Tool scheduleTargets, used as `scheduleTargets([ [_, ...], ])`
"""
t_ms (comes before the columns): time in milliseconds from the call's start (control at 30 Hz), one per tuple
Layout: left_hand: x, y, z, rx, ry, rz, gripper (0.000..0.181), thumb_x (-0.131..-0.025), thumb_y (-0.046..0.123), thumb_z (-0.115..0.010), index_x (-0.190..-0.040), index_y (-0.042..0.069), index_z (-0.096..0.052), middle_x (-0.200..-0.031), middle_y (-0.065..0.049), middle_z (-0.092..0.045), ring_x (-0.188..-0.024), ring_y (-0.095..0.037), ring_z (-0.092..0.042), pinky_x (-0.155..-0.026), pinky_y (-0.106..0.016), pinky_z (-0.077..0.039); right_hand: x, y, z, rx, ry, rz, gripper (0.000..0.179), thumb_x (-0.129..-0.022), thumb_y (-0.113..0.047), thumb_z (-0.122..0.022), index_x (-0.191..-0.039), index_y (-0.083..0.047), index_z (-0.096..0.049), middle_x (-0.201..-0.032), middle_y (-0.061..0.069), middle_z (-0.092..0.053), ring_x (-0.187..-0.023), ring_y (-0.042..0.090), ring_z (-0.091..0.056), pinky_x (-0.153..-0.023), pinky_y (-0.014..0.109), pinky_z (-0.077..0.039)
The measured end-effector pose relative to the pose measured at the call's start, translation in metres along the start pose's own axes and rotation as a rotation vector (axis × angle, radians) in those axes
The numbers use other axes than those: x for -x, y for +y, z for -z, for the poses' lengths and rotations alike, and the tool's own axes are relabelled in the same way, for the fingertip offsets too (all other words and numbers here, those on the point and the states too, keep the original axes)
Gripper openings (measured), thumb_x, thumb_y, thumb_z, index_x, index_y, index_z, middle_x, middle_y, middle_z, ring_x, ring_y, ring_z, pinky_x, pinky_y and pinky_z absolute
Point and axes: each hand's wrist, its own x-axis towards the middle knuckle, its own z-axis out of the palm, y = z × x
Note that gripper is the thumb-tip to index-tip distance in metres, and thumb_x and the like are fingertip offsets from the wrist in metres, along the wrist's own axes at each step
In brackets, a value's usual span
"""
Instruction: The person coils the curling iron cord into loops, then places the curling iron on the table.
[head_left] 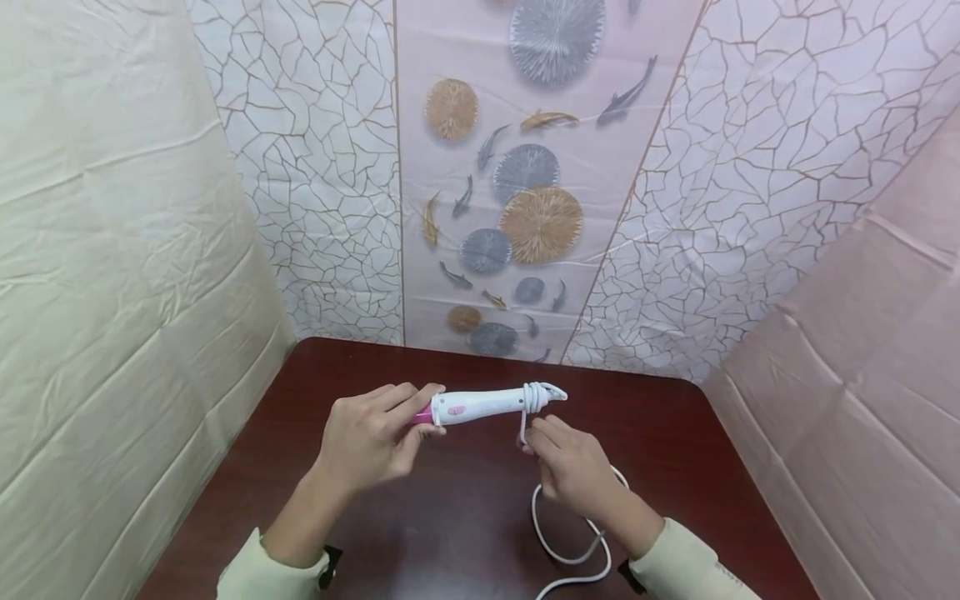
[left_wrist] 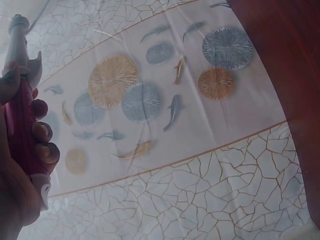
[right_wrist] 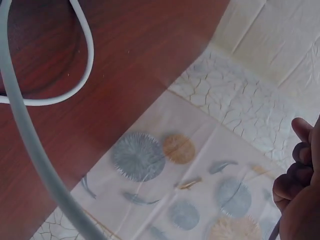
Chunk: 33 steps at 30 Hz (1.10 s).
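A pink-and-white hair iron (head_left: 480, 405) is held level above the table in the head view. My left hand (head_left: 375, 433) grips its pink part, fingers over the top and thumb below; the left wrist view shows fingers curled round the pink body (left_wrist: 21, 117). A white cord (head_left: 522, 425) loops several times round the iron's right end. Just below those coils, my right hand (head_left: 573, 462) pinches the cord. Slack cord (head_left: 573, 560) hangs in a loop beneath that hand. In the right wrist view, curled fingers (right_wrist: 295, 175) show at the right edge, and a cord crosses the left side.
The dark red-brown table (head_left: 450, 517) lies under both hands. Behind it hangs a patterned cloth (head_left: 322, 208) with fish and round shapes. Plain pale cloth walls stand at the left (head_left: 112, 292) and right (head_left: 847, 367) of the table.
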Motion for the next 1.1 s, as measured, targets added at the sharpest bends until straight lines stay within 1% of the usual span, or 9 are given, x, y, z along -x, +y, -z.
scheduleTargets([
  [67, 0.000, -0.001, 0.000, -0.008, -0.020, 0.020, 0.043, -0.085, 0.029, -0.080, -0.127, 0.021, -0.081, -0.086, 0.008, -0.069, -0.062, -0.006, -0.054, -0.046, -0.024, -0.040, -0.001, -0.005, 0.001, 0.016, 0.021, 0.036, 0.029, -0.088, 0.002, -0.043, -0.097, -0.012, -0.068, -0.087, -0.005, -0.061, -0.071, 0.011, -0.049, -0.056, 0.022, -0.040],
  [167, 0.000, -0.001, -0.002, -0.011, -0.044, 0.046, 0.041, -0.087, 0.034, -0.082, -0.126, 0.022, -0.081, -0.083, 0.010, -0.066, -0.060, -0.005, -0.049, -0.046, -0.022, -0.036, -0.001, -0.010, 0.003, 0.030, 0.051, 0.066, 0.027, -0.105, -0.006, -0.043, -0.095, -0.012, -0.068, -0.083, -0.005, -0.060, -0.069, 0.012, -0.048, -0.055, 0.023, -0.040],
  [233, 0.000, -0.002, -0.004, -0.020, -0.055, 0.054, 0.040, -0.088, 0.037, -0.082, -0.126, 0.023, -0.081, -0.083, 0.010, -0.064, -0.059, -0.004, -0.048, -0.046, -0.022, -0.035, -0.003, -0.013, 0.005, 0.038, 0.073, 0.086, 0.031, -0.113, -0.014, -0.043, -0.093, -0.013, -0.067, -0.080, -0.006, -0.059, -0.067, 0.012, -0.048, -0.054, 0.024, -0.040],
  [267, 0.000, -0.002, -0.004, -0.023, -0.057, 0.053, 0.040, -0.088, 0.037, -0.083, -0.125, 0.023, -0.081, -0.082, 0.010, -0.063, -0.059, -0.004, -0.047, -0.046, -0.022, -0.035, -0.004, -0.014, 0.007, 0.041, 0.086, 0.099, 0.033, -0.115, -0.016, -0.043, -0.093, -0.014, -0.067, -0.080, -0.006, -0.060, -0.066, 0.013, -0.048, -0.054, 0.024, -0.040],
  [433, 0.002, -0.002, -0.004, -0.057, -0.083, 0.043, 0.039, -0.087, 0.035, -0.081, -0.124, 0.024, -0.080, -0.082, 0.010, -0.063, -0.061, -0.005, -0.048, -0.048, -0.022, -0.035, -0.012, -0.018, 0.022, 0.066, 0.141, 0.166, 0.033, -0.116, -0.017, -0.047, -0.091, -0.012, -0.069, -0.081, -0.005, -0.062, -0.065, 0.015, -0.049, -0.054, 0.023, -0.041],
  [567, 0.002, -0.001, -0.003, -0.065, -0.102, 0.039, 0.039, -0.086, 0.033, -0.081, -0.124, 0.023, -0.080, -0.083, 0.010, -0.064, -0.062, -0.005, -0.049, -0.048, -0.022, -0.038, -0.022, -0.020, 0.038, 0.081, 0.193, 0.214, 0.031, -0.113, -0.013, -0.051, -0.090, -0.010, -0.072, -0.080, -0.004, -0.061, -0.065, 0.015, -0.048, -0.055, 0.023, -0.041],
  [700, 0.002, -0.001, -0.003, -0.061, -0.126, 0.035, 0.040, -0.085, 0.030, -0.080, -0.125, 0.023, -0.079, -0.083, 0.010, -0.065, -0.063, -0.005, -0.050, -0.048, -0.023, -0.038, -0.034, -0.020, 0.052, 0.090, 0.246, 0.241, 0.029, -0.110, -0.009, -0.054, -0.088, -0.008, -0.073, -0.078, -0.003, -0.060, -0.064, 0.015, -0.045, -0.054, 0.022, -0.038],
  [900, 0.002, -0.001, -0.003, -0.054, -0.160, 0.027, 0.040, -0.085, 0.029, -0.081, -0.125, 0.023, -0.079, -0.083, 0.010, -0.066, -0.063, -0.006, -0.051, -0.048, -0.022, -0.037, -0.047, -0.012, 0.061, 0.126, 0.304, 0.230, 0.029, -0.109, -0.008, -0.057, -0.086, -0.008, -0.073, -0.075, -0.002, -0.059, -0.062, 0.014, -0.042, -0.052, 0.022, -0.034],
  [1100, 0.004, 0.001, -0.006, -0.041, -0.169, 0.011, 0.041, -0.084, 0.028, -0.082, -0.125, 0.022, -0.080, -0.087, 0.010, -0.071, -0.065, -0.006, -0.056, -0.048, -0.024, -0.042, -0.057, 0.002, 0.064, 0.166, 0.321, 0.201, 0.026, -0.108, -0.009, -0.060, -0.086, -0.007, -0.072, -0.075, -0.001, -0.059, -0.061, 0.016, -0.040, -0.051, 0.024, -0.033],
])
